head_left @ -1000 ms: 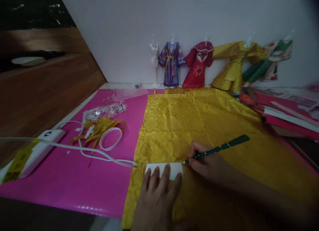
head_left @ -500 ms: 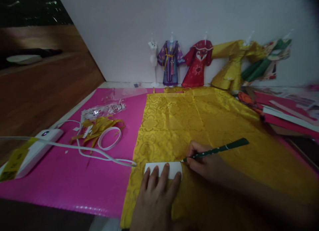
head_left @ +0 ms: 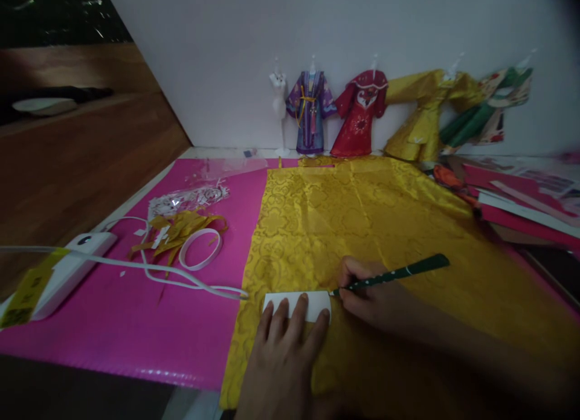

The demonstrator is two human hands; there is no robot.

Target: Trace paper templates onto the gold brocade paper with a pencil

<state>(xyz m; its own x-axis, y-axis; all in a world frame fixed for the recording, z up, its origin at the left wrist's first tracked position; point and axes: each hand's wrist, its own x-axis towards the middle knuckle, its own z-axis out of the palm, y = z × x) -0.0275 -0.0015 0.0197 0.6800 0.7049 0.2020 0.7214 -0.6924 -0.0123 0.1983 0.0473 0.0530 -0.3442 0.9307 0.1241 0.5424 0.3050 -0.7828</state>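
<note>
A small white card template (head_left: 296, 303) is pressed flat onto a large sheet of yellow patterned brocade fabric (head_left: 362, 226) by the left hand (head_left: 283, 353), whose spread fingers lie across the card's lower edge in the lower middle of the frame. Just to the right, a dark green pencil with white dots (head_left: 392, 275) is clamped between the fingers of the right hand (head_left: 369, 290); its tip is set against the card's right edge and its shaft slants up toward the right. The two hands are close together but not touching. The fabric is spread over a bright pink mat (head_left: 136, 323) that fills the lower left. On the mat, in the left half of the frame, a white ring of tape (head_left: 200, 249) is seen beside a heap of yellow fabric scraps (head_left: 174, 232), with a white cable (head_left: 181, 281) running past them from a white power strip (head_left: 63, 272) at the far left. Along the white wall (head_left: 226, 57) at the top centre, miniature robes are stood in a row: a purple one (head_left: 310, 112), a red one (head_left: 361, 115) and a yellow one (head_left: 426, 115). Red and white paper sheets (head_left: 521, 208) are stacked at the right edge.
</note>
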